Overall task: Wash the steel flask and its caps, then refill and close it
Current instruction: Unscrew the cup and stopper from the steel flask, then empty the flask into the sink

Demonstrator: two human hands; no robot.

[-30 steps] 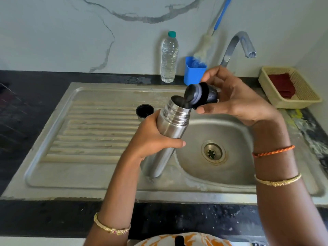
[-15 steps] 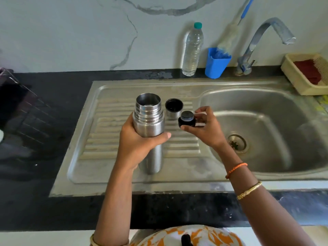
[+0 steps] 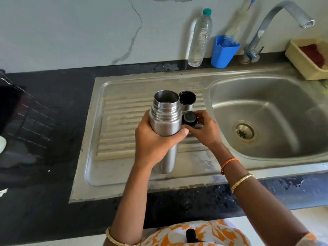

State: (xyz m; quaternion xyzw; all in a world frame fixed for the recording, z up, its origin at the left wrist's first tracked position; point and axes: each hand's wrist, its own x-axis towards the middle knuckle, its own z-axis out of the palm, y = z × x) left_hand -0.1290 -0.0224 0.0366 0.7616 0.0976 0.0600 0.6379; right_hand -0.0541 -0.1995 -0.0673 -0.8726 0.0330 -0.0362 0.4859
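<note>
The steel flask [image 3: 166,118] stands upright and uncapped over the ribbed drainboard [image 3: 124,121], with my left hand [image 3: 154,141] wrapped around its body. Just right of the flask, my right hand [image 3: 204,130] holds the black inner stopper [image 3: 190,118] low over the drainboard. The steel outer cap [image 3: 187,100] sits mouth-up on the drainboard behind the stopper, apart from both hands.
The sink basin [image 3: 266,112] with its drain lies to the right, under the tap [image 3: 276,20]. Along the back wall stand a plastic water bottle [image 3: 199,38] and a blue cup holding a brush [image 3: 224,51]. A beige basket [image 3: 308,59] sits far right. Black counter surrounds the sink.
The flask moved left from over the basin to above the drainboard and now stands upright. My right hand carried the stopper away from the flask mouth and lowered it beside the outer cap.
</note>
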